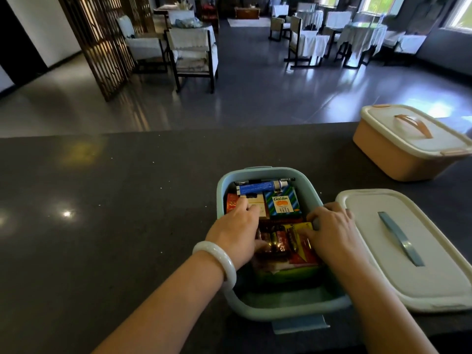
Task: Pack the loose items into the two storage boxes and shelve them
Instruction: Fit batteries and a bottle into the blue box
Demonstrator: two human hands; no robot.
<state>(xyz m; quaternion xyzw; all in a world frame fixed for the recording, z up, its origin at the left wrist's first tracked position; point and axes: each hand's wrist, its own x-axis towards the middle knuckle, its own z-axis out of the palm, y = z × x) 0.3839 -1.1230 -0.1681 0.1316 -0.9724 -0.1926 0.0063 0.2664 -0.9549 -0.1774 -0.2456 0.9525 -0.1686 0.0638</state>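
Storage box one, a pale blue plastic tub with rounded corners [270, 309], sits open on the dark speckled worktop [115, 200] at six o'clock, close to the person. It is nearly full: a blue tube [258, 187] along the far wall, a green and blue "Golden" carton [282, 203] beneath it, and a red and yellow blister pack of batteries [286, 241] in the middle. The left hand [236, 226], a pale jade-like bangle [219, 261] on its wrist, reaches in with curled fingers [249, 208] resting on a cream packet; whether it grips is unclear. The right hand [332, 226] presses relaxed fingers on the battery pack, near the tub's right rim.

Packed, the tub probably feels moderately heavy yet rigid; lifting by both long rims seems safest. Its smooth plastic may slide on the polished worktop.

Its cream lid with a blue strap handle [408, 246] lies at three o'clock, just beside. A peach plastic box, lidded [408, 141], stands at one o'clock.
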